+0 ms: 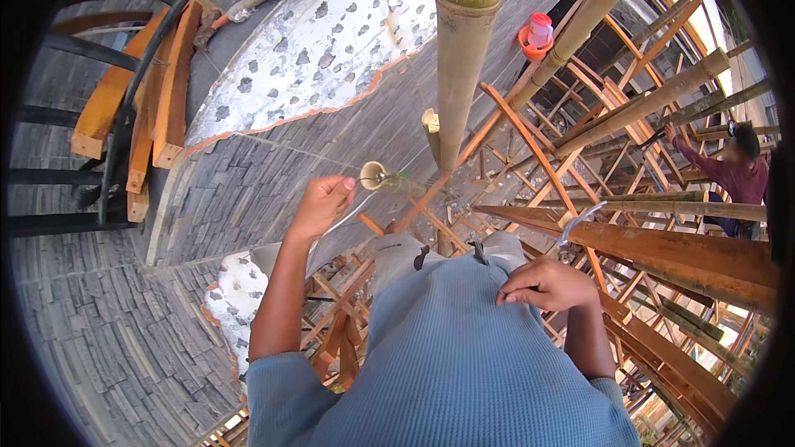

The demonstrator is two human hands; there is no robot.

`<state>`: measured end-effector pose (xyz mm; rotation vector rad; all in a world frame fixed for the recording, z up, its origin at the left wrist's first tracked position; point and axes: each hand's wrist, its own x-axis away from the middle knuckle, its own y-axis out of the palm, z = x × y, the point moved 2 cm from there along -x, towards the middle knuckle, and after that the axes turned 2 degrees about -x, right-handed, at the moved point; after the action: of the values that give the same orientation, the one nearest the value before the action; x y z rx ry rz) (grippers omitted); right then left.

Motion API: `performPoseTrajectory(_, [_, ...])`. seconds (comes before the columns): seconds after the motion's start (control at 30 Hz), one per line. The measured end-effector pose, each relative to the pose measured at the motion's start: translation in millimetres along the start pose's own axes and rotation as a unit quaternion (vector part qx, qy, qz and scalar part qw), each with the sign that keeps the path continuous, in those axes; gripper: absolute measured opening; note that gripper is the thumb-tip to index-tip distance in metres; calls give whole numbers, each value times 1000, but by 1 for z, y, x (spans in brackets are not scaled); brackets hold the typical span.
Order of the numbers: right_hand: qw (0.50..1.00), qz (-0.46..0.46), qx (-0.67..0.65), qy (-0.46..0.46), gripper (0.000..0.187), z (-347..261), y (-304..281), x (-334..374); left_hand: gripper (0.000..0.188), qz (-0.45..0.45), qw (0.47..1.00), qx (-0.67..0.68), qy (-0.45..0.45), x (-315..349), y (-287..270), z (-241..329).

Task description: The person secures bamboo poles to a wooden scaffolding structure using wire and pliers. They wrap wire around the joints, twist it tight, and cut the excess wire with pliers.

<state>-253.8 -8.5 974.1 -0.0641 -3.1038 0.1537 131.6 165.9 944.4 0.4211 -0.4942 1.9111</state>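
My left hand (323, 203) is raised at the left, its fingers closed in a pinch. A thin dark wire (362, 179) shows at its fingertips, against the round cut end of a bamboo pole (372, 176). Bent in front of the blue shirt (439, 339), my right hand (542, 285) has its thumb and fingers drawn together. Whatever it may hold is too small to make out. Grey trousers with dark clips or straps show below the shirt's hem.
A thick upright bamboo pole (469, 58) rises ahead. Wooden beams (679, 252) and bamboo crisscross at right, with a person (741, 165) among them. A red tub (534, 44) holds a pink jug. The grey stone-clad wall (306, 149) stands left, beside black railings (66, 170).
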Motion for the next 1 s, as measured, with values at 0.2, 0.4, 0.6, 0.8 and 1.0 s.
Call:
performPoseTrajectory(0.2, [784, 418, -449, -100, 32, -28, -51, 25, 42, -267, 945, -177, 62, 24, 54, -9])
performPoseTrajectory(0.4, [884, 230, 328, 242, 14, 64, -42, 44, 37, -19, 998, -31, 48, 17, 26, 33])
performPoseTrajectory(0.6, [994, 36, 73, -78, 22, -40, -22, 71, 43, 128, 960, -224, 105, -3, 36, 27])
performPoseTrajectory(0.8, [857, 499, 103, 78, 23, 32, -90, 71, 42, -67, 944, -322, 23, 67, 133, 9])
performPoseTrajectory(1.0, [899, -36, 384, 209, 20, 111, -57, 68, 47, 165, 986, -3, 4, 184, 146, 25])
